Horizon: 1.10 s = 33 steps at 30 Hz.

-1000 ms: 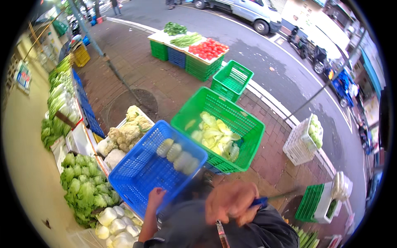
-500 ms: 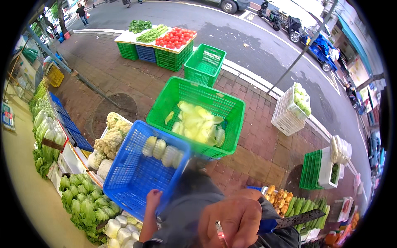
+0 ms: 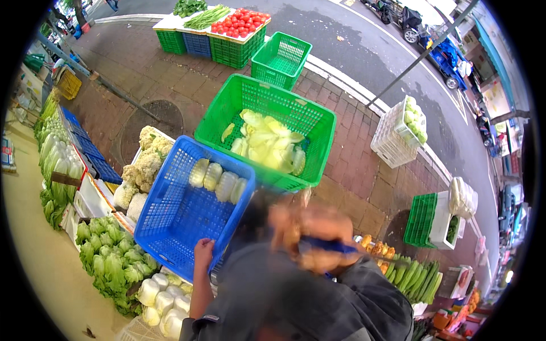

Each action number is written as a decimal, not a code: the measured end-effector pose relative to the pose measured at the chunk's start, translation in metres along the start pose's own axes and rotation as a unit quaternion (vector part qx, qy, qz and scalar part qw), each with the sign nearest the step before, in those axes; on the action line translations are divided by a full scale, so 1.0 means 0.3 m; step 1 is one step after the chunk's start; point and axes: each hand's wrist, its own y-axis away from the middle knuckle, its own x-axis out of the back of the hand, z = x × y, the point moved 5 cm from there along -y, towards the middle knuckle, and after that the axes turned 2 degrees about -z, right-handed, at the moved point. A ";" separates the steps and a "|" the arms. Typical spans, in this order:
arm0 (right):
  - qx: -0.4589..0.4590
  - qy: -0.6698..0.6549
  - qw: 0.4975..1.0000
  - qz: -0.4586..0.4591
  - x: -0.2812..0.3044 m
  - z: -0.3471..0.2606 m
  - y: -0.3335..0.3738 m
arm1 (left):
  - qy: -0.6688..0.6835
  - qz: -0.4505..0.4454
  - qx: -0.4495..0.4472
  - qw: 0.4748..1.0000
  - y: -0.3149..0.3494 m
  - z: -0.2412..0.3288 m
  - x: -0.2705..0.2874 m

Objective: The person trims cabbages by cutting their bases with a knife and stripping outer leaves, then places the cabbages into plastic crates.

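Note:
My left hand [image 3: 203, 250] grips the near rim of a blue plastic crate [image 3: 170, 227], fingers closed over its edge. Inside that crate, several trimmed napa cabbages [image 3: 216, 181] lie in a row against the far side. Blurred by motion, my right hand [image 3: 313, 227] is closed round the blue handle of a knife [image 3: 329, 245], its blade pointing right. Just beyond my right hand stands a green crate [image 3: 219, 105] holding loose pale cabbage leaves [image 3: 270, 142].
Cauliflowers [image 3: 139, 165], lettuces [image 3: 111, 258] and more napa cabbages [image 3: 165, 301] line the left side. An emptier green crate [image 3: 281, 59] and a tomato stand [image 3: 239, 24] are farther off. A pole [image 3: 424, 54] rises by the kerb; long green vegetables [image 3: 415, 278] lie at right.
My right hand has moved up and away from me with the knife, toward the green crate. A lit cigarette seen in its fingers is no longer clear. My left hand stays on the blue crate's rim.

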 end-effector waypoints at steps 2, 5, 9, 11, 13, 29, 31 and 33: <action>-0.100 0.080 0.992 0.022 0.089 0.089 0.050 | 0.017 0.005 0.011 1.000 -0.001 0.019 -0.008; -0.180 0.150 0.971 0.047 0.161 0.144 0.141 | 0.027 -0.003 0.029 0.999 0.014 0.033 -0.020; -0.248 0.178 0.944 0.124 0.192 0.171 0.213 | 0.013 -0.005 0.021 1.000 -0.009 0.014 -0.014; -0.269 0.184 0.934 0.144 0.202 0.174 0.236 | -0.002 -0.011 0.018 1.000 -0.025 -0.007 -0.014; -0.281 0.250 0.916 0.141 0.223 0.180 0.248 | -0.014 0.001 0.010 1.000 -0.035 -0.021 -0.004; -0.404 0.390 0.685 0.464 0.784 0.367 0.921 | -0.114 0.017 -0.047 0.992 -0.179 0.191 -0.052; -0.524 0.409 0.666 0.338 0.714 0.447 0.926 | -0.113 0.014 -0.023 0.993 -0.253 0.188 -0.075; -0.452 0.485 0.698 0.271 0.759 0.547 1.107 | -0.037 0.032 0.025 0.998 -0.363 0.141 -0.114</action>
